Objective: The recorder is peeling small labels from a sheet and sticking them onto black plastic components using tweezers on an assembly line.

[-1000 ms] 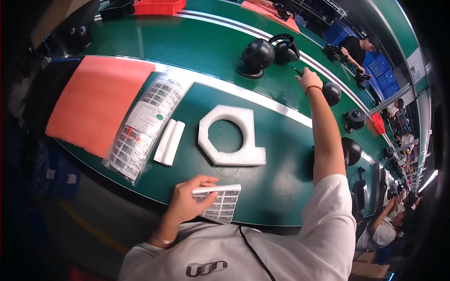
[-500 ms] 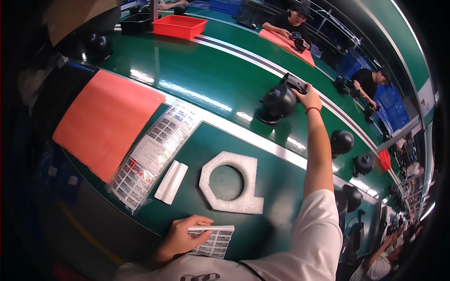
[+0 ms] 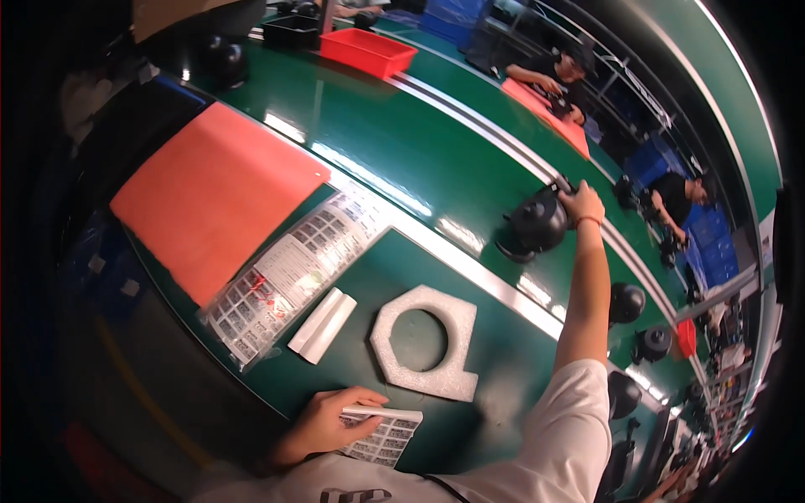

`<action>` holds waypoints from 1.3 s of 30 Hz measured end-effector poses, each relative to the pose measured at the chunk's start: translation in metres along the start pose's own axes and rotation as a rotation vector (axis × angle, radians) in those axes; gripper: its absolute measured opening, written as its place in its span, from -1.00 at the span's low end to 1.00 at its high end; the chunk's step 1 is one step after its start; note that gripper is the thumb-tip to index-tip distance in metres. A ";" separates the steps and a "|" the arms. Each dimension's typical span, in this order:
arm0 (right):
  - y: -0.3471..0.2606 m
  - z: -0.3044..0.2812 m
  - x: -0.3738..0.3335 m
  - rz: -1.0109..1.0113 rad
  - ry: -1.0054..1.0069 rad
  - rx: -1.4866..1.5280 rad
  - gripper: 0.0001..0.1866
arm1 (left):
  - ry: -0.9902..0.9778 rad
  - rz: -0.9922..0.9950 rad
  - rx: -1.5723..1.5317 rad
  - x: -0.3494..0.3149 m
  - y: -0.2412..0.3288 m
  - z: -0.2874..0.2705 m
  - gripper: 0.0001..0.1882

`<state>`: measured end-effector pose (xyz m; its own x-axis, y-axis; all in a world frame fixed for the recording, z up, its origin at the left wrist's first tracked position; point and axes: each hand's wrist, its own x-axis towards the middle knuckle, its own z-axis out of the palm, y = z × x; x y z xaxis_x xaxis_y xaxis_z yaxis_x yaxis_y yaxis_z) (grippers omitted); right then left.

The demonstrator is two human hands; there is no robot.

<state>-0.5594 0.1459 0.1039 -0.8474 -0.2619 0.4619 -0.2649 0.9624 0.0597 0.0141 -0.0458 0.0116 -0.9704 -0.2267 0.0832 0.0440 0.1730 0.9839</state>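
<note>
My right hand [image 3: 582, 204] reaches out over the green conveyor. Its fingers are closed on the bracket end of a black ball-shaped device [image 3: 539, 223], which looks like a dome camera. Close to my body, my left hand [image 3: 335, 423] grips a sheet of printed labels [image 3: 387, 439], folded or rolled along its top edge. A white foam frame [image 3: 465, 335] with a round hole lies on the green table ahead of that hand. Left of the foam are two white strips [image 3: 322, 325] side by side. A clear plastic bag of label sheets [image 3: 289, 272] lies beyond them.
An orange mat [image 3: 220, 193] covers the table's left part. More black devices [image 3: 626, 303] stand along the conveyor at right. A red bin [image 3: 369, 52] and a black bin [image 3: 291, 33] sit at the far side. Across the belt, two people [image 3: 560, 84] handle black parts.
The view has turned, shifting the whole scene. My right hand keeps its hold on the black device, which now appears nearer its right-hand neighbour. My left hand still holds the label sheet.
</note>
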 end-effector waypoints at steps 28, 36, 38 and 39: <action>-0.127 -0.201 -0.219 -0.622 -0.930 0.604 -0.53 | 0.017 0.191 -0.082 -0.003 -0.009 0.003 -0.69; -0.088 -0.153 -0.183 -0.463 -0.917 0.761 -0.37 | 0.010 0.196 -0.034 -0.003 -0.004 0.001 -0.72; -0.061 -0.155 -0.147 -0.410 -0.511 0.213 -0.29 | -0.003 0.154 -0.066 -0.004 -0.003 0.001 -0.73; -0.058 -0.156 -0.142 -0.459 -0.269 -0.159 -0.14 | 0.001 0.146 -0.066 -0.005 -0.004 0.001 -0.73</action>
<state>-0.3523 0.1387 0.1730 -0.7543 -0.6463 0.1155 -0.5799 0.7384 0.3443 0.0190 -0.0445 0.0068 -0.9523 -0.2050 0.2261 0.1999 0.1409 0.9696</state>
